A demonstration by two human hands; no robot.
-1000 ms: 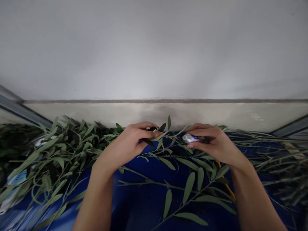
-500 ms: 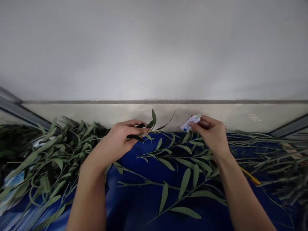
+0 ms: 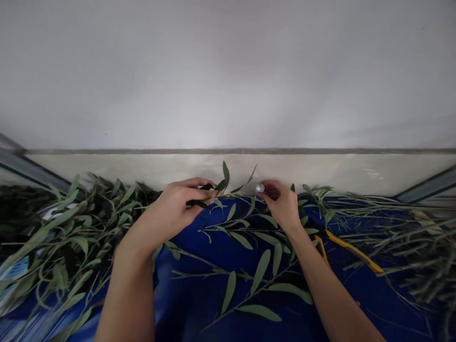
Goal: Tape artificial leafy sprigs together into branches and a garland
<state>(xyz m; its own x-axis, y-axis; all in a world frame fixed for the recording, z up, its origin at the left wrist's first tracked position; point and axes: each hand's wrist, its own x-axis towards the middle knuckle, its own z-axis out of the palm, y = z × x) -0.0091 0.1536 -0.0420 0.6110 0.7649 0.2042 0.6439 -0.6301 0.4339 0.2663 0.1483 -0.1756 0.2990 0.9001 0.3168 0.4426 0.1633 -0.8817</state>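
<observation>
My left hand (image 3: pixel 180 202) pinches a leafy green sprig (image 3: pixel 226 174), its leaves standing up beyond the fingertips and a thin stem reaching right. Between the thumb and fingers of my right hand (image 3: pixel 283 206) is a small white tube with blue print (image 3: pixel 260 189), seen nearly end-on and close to the sprig's right side. Whether the tube touches the stem, I cannot tell. Below both hands, several long-leaved branches (image 3: pixel 261 270) lie on a blue surface (image 3: pixel 192 304).
A heap of leafy branches (image 3: pixel 81 232) lies at the left. Bare thin stems (image 3: pixel 384 223) are spread at the right. A yellow-handled tool (image 3: pixel 354 251) rests beside my right forearm. Behind the hands runs a pale ledge (image 3: pixel 149 168) below a white wall (image 3: pixel 228 76).
My right hand has moved left toward the sprig and turned the tube end-on. More of the yellow-handled tool shows. My left hand stays nearly in place, still pinching the sprig.
</observation>
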